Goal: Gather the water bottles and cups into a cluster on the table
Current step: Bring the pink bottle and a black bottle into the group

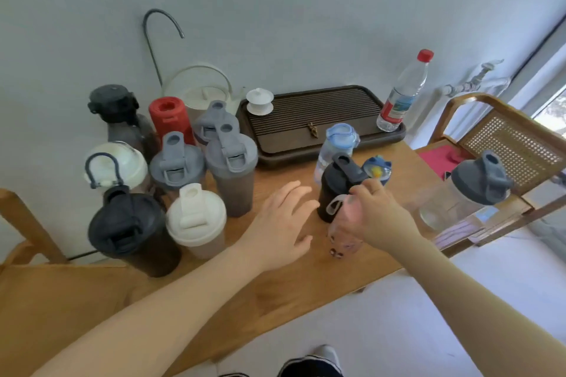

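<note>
A cluster of shaker cups and bottles stands at the table's left: several grey-lidded cups [231, 162], a white-lidded cup [196, 219], a black cup [128, 229], a red bottle [170, 118]. My right hand [381, 214] is shut on the top of a pale pink clear bottle [343, 229] near the front edge. Behind it stand a black bottle [332, 185], a light blue bottle [337, 144] and a small blue cup [378, 170]. My left hand [283, 223] hovers open just left of the pink bottle. A clear shaker with a grey lid [462, 193] stands at the far right.
A dark slatted tea tray [321, 144] lies at the back with a white lidded teacup [259, 101] and a red-capped plastic water bottle [401, 95] on it. A white kettle [208, 92] stands by the wall. A rattan chair [505, 144] is to the right.
</note>
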### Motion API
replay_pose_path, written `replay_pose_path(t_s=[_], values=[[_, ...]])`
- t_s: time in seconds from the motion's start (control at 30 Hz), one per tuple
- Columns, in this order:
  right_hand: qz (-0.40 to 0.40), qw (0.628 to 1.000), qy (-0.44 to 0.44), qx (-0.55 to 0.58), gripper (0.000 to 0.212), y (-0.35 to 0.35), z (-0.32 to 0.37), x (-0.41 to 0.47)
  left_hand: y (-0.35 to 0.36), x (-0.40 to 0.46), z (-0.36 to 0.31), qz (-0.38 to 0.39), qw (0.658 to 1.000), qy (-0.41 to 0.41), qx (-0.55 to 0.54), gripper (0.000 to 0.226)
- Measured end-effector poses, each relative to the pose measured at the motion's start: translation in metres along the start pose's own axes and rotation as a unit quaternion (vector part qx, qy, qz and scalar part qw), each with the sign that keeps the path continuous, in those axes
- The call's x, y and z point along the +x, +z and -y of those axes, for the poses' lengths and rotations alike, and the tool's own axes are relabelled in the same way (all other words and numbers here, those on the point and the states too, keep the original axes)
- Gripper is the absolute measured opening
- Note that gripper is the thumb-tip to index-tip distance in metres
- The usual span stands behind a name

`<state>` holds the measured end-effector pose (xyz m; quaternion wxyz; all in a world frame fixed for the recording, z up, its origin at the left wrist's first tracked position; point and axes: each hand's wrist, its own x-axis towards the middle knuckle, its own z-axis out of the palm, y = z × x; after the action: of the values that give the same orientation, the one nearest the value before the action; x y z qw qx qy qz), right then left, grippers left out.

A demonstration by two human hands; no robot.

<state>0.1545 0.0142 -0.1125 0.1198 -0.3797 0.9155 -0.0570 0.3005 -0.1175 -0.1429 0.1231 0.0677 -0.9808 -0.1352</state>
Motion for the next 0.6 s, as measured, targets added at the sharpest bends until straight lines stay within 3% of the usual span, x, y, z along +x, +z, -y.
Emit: replay_pose_path(t_s=[0.1,0.2,0.3,0.4,0.47,0.6], values=[[0.006,0.997,-0.069,-0.039,0.071,0.003,-0.015,0.004,0.012,0.022,-0.014,0.049,0.996,-0.048,-0.049,0.061],[0.006,0.993,-0.117,-0.019,0.076,-0.008,-0.024,0.013,0.021,0.037,-0.029,0.031,0.994,-0.07,-0.079,0.068],[-0.043,0.986,-0.154,0.038,0.063,-0.027,-0.036,0.031,0.027,0.045,-0.046,0.004,0.988,-0.117,-0.097,0.08],[-0.062,0.98,-0.172,0.083,0.044,-0.036,-0.046,0.058,0.035,0.055,-0.067,0.04,0.976,-0.198,-0.08,0.096],[-0.044,0.977,-0.199,0.07,0.037,-0.034,-0.048,0.075,0.041,0.064,-0.079,0.072,0.964,-0.246,-0.068,0.101],[0.012,0.971,-0.239,0.021,0.049,-0.024,-0.042,0.097,0.046,0.072,-0.086,0.085,0.952,-0.287,-0.071,0.095]])
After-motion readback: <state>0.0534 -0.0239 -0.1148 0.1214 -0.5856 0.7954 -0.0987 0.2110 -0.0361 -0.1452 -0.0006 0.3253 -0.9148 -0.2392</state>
